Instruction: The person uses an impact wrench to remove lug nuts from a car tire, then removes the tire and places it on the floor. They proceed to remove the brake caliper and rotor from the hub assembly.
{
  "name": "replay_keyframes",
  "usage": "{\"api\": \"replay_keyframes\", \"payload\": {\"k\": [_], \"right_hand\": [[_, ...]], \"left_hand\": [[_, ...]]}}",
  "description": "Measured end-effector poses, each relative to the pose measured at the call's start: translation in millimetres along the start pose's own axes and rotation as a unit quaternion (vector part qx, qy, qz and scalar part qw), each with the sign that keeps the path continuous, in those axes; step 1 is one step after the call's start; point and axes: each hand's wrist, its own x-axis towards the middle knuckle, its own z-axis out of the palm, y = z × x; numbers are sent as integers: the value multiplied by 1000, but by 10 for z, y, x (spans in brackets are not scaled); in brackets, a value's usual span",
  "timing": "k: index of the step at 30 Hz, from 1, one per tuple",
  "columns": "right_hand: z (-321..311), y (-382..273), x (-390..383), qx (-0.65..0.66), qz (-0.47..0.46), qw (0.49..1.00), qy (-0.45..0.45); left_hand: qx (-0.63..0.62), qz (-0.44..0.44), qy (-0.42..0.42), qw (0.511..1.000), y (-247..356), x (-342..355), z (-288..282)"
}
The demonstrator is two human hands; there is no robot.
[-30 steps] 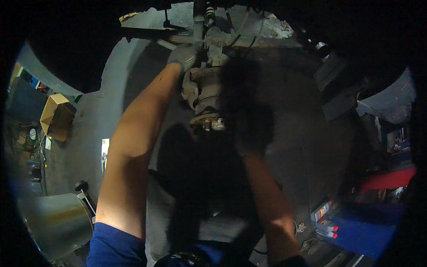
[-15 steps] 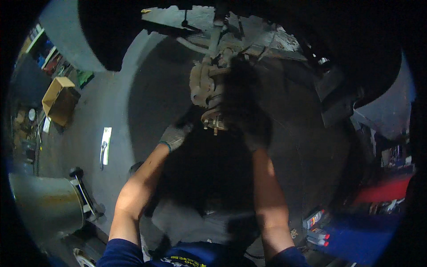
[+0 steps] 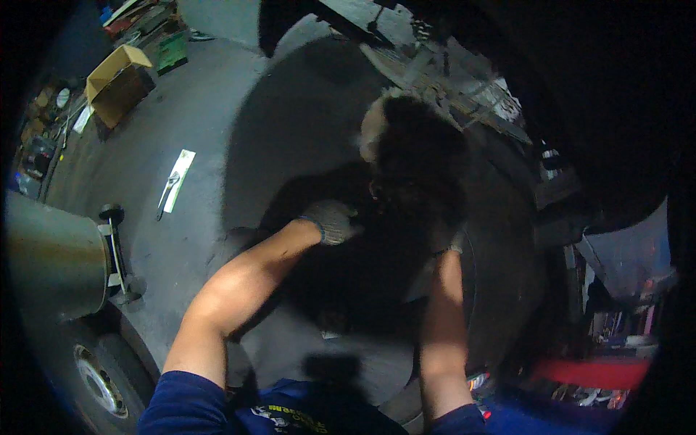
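Note:
My left hand (image 3: 335,222), in a grey knitted work glove, is just left of a vehicle's wheel hub and brake assembly (image 3: 373,130). Only a pale, rough edge of that assembly catches light; heavy shadow covers the rest. The left fingertips fade into the dark, so whether they touch or hold anything is unclear. My right hand (image 3: 454,239), gloved too, reaches into the same shadow from the right. Just its cuff area shows, and its fingers are hidden.
An adjustable wrench (image 3: 168,194) lies by a white-and-green strip (image 3: 181,174) on the grey floor at left. Beyond stands an open cardboard box (image 3: 118,90). A large metal drum (image 3: 58,254) and a wheel (image 3: 101,380) are near left; a red surface (image 3: 594,371) is at right.
The view has swung, shifting the brake assembly rightward and into shadow, so its studs no longer show. My left hand is now farther right in the picture; my right hand sits slightly lower.

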Motion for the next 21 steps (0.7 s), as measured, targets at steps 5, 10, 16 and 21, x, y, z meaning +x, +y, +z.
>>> {"api": "replay_keyframes", "payload": {"k": [5,10,16,21], "right_hand": [[-37,-64,107,-129,4,991,-38],[44,-74,38,-80,61,995,-25],[42,100,16,140,266,952,62],[-17,417,91,50,208,976,32]], "left_hand": [[29,20,-25,999,-101,-174,-127],[2,8,-75,997,-175,-62,21],[142,290,450,833,525,653,761],[-214,85,327,917,1099,1184,975]]}}
